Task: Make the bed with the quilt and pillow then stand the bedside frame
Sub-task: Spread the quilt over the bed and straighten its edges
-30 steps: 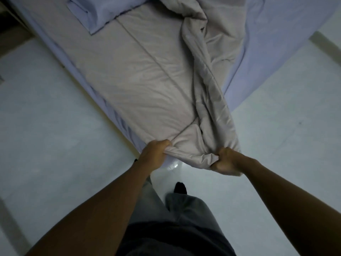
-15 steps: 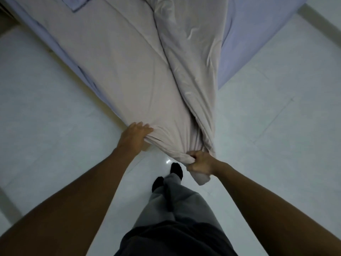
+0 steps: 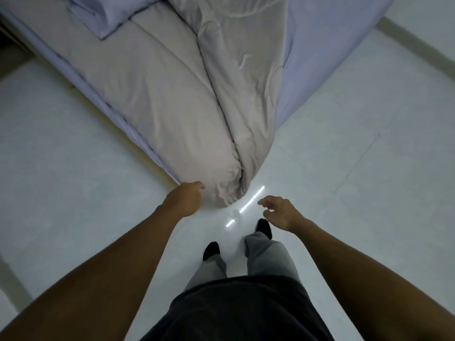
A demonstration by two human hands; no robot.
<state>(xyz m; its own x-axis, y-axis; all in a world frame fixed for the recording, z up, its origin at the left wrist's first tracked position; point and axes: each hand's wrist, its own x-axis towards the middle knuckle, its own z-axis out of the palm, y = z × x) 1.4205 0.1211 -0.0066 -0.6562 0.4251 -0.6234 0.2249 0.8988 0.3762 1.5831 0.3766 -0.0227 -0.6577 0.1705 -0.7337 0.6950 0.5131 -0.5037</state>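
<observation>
Right hand [image 3: 279,212] is off the quilt [image 3: 187,114], fingers spread, empty, hanging above the floor [image 3: 369,193]; half a second ago it gripped the corner. Left hand [image 3: 186,199] has loosened too, fingers resting at the corner's edge, no visible clamp. Quilt corner hangs over the bed's foot corner, right half folded back on itself, sheet [image 3: 325,52] bare there. Likely spreading comes next. Count: one quilt, one pillow [image 3: 110,13], frame not in view.

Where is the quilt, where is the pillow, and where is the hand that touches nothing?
quilt [image 3: 172,99]: head view, on its flat spread part.
pillow [image 3: 110,13]: head view, on its bluish cover near the corner.
right hand [image 3: 280,212]: head view, on the back of the open hand.
</observation>
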